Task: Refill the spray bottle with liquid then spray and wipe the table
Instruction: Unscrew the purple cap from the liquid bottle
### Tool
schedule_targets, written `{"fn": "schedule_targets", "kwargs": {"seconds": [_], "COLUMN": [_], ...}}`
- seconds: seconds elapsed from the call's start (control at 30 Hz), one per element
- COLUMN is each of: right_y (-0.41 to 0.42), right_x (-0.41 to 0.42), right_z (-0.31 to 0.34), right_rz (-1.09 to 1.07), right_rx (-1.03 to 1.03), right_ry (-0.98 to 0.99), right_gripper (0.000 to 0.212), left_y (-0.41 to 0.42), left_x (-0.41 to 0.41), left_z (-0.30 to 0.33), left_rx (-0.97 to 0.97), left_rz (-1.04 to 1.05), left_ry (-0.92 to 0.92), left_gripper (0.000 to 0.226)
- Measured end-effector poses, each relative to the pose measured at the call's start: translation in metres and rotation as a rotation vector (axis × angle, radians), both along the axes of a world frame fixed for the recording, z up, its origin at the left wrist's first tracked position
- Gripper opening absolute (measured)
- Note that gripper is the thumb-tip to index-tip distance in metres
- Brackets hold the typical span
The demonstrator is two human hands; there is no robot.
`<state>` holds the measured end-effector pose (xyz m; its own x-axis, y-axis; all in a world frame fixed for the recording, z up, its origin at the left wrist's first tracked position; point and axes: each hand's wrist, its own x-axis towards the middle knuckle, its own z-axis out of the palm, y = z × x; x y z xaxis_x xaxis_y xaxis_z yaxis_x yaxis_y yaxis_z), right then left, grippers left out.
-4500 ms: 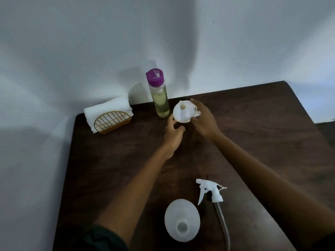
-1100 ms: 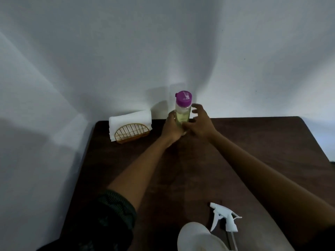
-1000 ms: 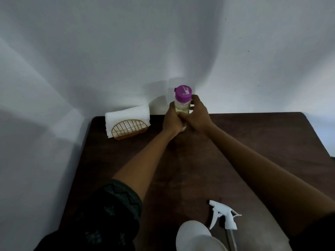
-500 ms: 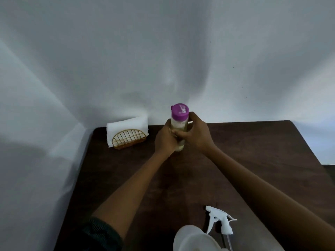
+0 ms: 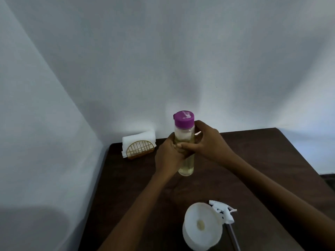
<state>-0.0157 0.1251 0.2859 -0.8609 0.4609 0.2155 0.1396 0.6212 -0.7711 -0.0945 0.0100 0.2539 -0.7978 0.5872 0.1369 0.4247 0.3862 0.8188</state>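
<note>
Both hands, left hand [image 5: 167, 156] and right hand [image 5: 208, 145], gripped the upright purple-capped bottle [image 5: 184, 142], fingers curled round it, above the open mid-surface [image 5: 253, 160], away from edges.

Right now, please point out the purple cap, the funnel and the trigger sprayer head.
purple cap [image 5: 184, 119], head view, on its top.
funnel [image 5: 201, 217], head view, inside its bowl.
trigger sprayer head [image 5: 224, 213], head view, on its white body.

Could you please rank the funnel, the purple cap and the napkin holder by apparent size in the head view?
1. funnel, though it sits nearest the camera, which inflates it
2. napkin holder
3. purple cap
</note>
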Motion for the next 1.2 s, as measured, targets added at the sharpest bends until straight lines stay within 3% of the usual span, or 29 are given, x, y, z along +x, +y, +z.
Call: {"fn": "schedule_targets", "kwargs": {"seconds": [0.07, 0.13, 0.2, 0.47, 0.8, 0.93, 1.03, 1.13, 1.2], "right_y": [-0.007, -0.016, -0.023, -0.03, -0.033, -0.025, -0.02, -0.024, -0.034], "right_x": [0.01, 0.018, 0.022, 0.032, 0.033, 0.04, 0.045, 0.043, 0.04], "right_z": [0.017, 0.037, 0.056, 0.109, 0.119, 0.135, 0.144, 0.144, 0.141], "right_rz": [0.003, -0.002, -0.023, 0.0, 0.129, 0.396, 0.486, 0.335, 0.22], "right_rx": [0.012, 0.014, 0.061, 0.286, 0.308, 0.267, 0.337, 0.541, 0.578], "right_ry": [-0.012, 0.013, 0.067, 0.011, -0.046, -0.188, -0.282, -0.381, -0.405], "right_gripper": [0.064, 0.068, 0.067, 0.054, 0.049, 0.042, 0.051, 0.078, 0.081], "left_y": [-0.006, -0.01, -0.011, -0.027, -0.033, -0.037, -0.037, -0.035, -0.033], "left_x": [0.008, 0.016, 0.022, 0.039, 0.043, 0.043, 0.044, 0.045, 0.044], "left_z": [0.007, 0.017, 0.022, 0.044, 0.048, 0.043, 0.041, 0.043, 0.043], "left_rx": [0.005, 0.013, -0.034, 0.037, 0.055, 0.082, 0.069, 0.079, 0.089], "left_rz": [-0.02, -0.074, -0.093, -0.093, -0.142, -0.192, -0.208, -0.217, -0.208], "left_ry": [-0.037, -0.116, -0.06, 0.005, -0.026, -0.089, -0.088, -0.079, -0.082], "left_gripper": [0.058, 0.078, 0.092, 0.053, 0.06, 0.053, 0.051, 0.043, 0.05]}}
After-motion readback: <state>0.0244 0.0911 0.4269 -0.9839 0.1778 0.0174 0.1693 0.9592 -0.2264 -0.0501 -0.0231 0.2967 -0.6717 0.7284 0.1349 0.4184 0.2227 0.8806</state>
